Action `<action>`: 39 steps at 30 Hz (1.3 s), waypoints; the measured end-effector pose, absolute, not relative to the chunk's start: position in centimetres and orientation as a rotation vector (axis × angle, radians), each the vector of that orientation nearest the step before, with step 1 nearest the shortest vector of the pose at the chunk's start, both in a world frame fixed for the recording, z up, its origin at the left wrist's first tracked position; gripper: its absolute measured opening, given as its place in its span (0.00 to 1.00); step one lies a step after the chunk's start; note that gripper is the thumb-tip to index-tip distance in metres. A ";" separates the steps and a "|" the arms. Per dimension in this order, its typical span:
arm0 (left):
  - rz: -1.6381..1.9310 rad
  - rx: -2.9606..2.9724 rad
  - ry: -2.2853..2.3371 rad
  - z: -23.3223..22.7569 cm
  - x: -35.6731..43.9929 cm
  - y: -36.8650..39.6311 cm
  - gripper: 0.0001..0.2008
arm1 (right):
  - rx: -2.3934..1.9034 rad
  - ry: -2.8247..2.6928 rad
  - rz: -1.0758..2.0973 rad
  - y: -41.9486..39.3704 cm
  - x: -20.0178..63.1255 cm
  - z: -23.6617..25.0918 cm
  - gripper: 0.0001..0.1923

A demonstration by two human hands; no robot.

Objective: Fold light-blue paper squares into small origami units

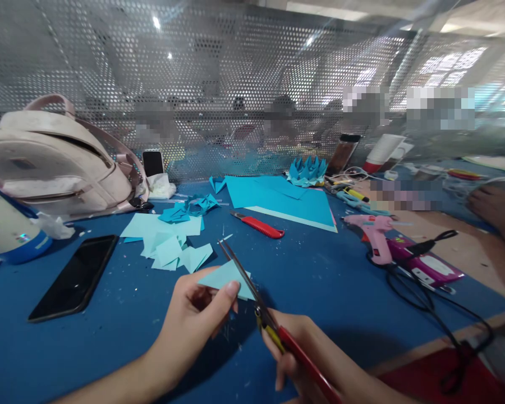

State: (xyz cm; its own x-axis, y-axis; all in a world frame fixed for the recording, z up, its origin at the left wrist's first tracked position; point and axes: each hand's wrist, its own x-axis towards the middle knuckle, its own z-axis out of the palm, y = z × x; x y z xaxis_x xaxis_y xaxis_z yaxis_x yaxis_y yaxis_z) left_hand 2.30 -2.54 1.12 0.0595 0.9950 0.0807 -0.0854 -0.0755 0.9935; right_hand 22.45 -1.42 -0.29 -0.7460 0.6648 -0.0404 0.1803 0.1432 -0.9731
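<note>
My left hand (206, 306) pinches a folded piece of light blue paper (223, 279) between thumb and fingers. In my right hand (297, 336) is a pair of scissors (258, 306) with red and yellow handles. The scissor blades lie along the right edge of the folded paper; whether they cut into it I cannot tell. Just beyond, a pile of light blue paper squares (168, 249) lies on the blue table (160, 348). Darker blue folded paper pieces (189, 209) sit behind that pile. A red utility knife (261, 226) rests to the right of them.
Large blue sheets (278, 199) and a blue paper crown shape (307, 171) lie at the back. A black phone (73, 278) and a pale backpack (59, 160) occupy the left. On the right are a pink glue gun (376, 235), dark cables, and another person's hand (494, 199).
</note>
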 end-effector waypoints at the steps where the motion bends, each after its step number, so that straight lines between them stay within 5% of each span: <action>1: 1.259 1.235 1.061 1.1 2.3 -2.5 0.20 | -0.819 -2.019 1.657 -1.4 22.3 -0.1 0.33; 27: 1.294 1.264 1.146 1.4 1.6 -1.8 0.22 | -0.813 -1.915 1.623 -1.4 22.9 -0.6 0.30; 33: 1.324 1.311 1.140 1.0 1.4 -1.3 0.21 | -0.910 -2.099 1.286 -0.6 24.6 0.2 0.30; 39: 1.130 1.468 1.049 0.1 0.3 -0.2 0.22 | -1.448 -2.466 0.415 2.4 27.1 2.4 0.20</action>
State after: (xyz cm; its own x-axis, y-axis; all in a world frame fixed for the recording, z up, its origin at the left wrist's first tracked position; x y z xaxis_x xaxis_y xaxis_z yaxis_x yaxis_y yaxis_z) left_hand 0.32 -0.22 0.14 0.1972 0.9700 0.1419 0.0691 -0.1581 0.9850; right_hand 27.08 2.44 2.44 -0.4743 0.8775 0.0708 0.8059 0.4651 -0.3663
